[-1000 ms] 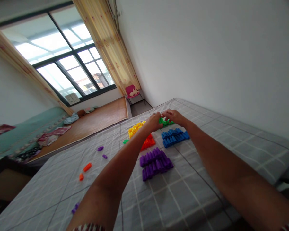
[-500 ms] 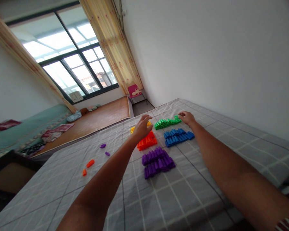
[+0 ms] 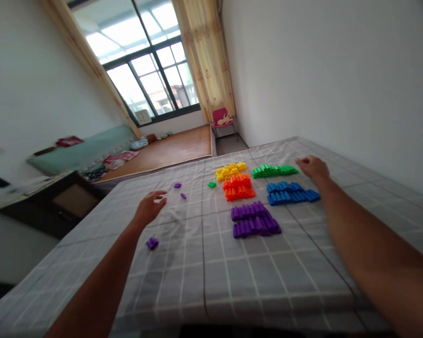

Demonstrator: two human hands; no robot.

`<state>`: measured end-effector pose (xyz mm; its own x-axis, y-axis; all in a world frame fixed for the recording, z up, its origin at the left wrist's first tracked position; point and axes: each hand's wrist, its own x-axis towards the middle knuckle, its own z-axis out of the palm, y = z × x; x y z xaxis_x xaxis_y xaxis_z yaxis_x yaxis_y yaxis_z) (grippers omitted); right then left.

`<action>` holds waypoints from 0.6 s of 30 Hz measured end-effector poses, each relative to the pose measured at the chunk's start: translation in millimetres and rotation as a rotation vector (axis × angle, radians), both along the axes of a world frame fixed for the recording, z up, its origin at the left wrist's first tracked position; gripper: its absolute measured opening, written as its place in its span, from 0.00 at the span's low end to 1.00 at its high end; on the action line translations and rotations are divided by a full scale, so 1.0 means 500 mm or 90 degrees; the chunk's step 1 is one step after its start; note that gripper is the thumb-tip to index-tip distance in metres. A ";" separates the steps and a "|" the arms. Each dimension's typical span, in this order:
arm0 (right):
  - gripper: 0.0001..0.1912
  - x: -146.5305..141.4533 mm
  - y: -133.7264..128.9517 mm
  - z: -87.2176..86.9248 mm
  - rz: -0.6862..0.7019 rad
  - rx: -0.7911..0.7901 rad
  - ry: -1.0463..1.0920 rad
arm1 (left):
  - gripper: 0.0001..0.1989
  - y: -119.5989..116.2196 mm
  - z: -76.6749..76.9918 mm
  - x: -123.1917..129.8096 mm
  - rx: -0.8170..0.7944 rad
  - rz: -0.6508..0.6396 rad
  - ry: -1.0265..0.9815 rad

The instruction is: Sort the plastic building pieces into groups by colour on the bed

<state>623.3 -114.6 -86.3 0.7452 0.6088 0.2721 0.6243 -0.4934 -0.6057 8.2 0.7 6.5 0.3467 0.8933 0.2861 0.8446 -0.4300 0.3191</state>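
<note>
My left hand (image 3: 151, 206) hovers over the left part of the bed cover with its fingers apart, nothing visible in them. Two small purple pieces (image 3: 177, 186) lie just beyond it, and a purple cluster (image 3: 152, 242) lies nearer me, right of my forearm. My right hand (image 3: 314, 168) is at the right end of a row of green tube-like pieces (image 3: 273, 171), its fingers curled together; whatever they may hold is hidden. Close by are stacked blue pieces (image 3: 291, 193), with yellow (image 3: 230, 171), orange (image 3: 238, 188) and purple (image 3: 254, 219) piles further left.
A loose green piece (image 3: 212, 185) lies left of the piles. The grey checked bed cover (image 3: 211, 272) spans the surface, with a white wall (image 3: 324, 70) along the right. A dark cabinet (image 3: 70, 202) stands at the left, and a pink chair (image 3: 223, 118) beyond.
My left hand has moved left, away from the yellow and orange piles. My right hand has drawn slightly off the green row. The view has shifted, and the loose orange pieces no longer show.
</note>
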 end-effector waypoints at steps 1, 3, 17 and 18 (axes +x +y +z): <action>0.18 0.001 -0.006 0.010 -0.007 0.050 -0.027 | 0.20 -0.004 -0.006 -0.045 -0.009 0.039 0.014; 0.17 -0.014 -0.014 0.044 0.046 0.150 -0.093 | 0.20 -0.013 -0.022 -0.122 -0.036 0.090 0.034; 0.20 -0.619 0.175 0.118 0.725 -0.117 -0.380 | 0.18 -0.061 -0.082 -0.177 -0.222 -0.117 0.073; 0.23 -0.632 0.196 0.106 0.706 -0.157 -0.390 | 0.19 -0.073 -0.083 -0.182 -0.229 -0.126 0.072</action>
<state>307.3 -16.8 -33.0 -0.3933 0.9015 0.1808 0.9124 0.4069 -0.0442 -82.6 -36.0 -34.8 0.5325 0.8425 -0.0814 0.7952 -0.4650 0.3890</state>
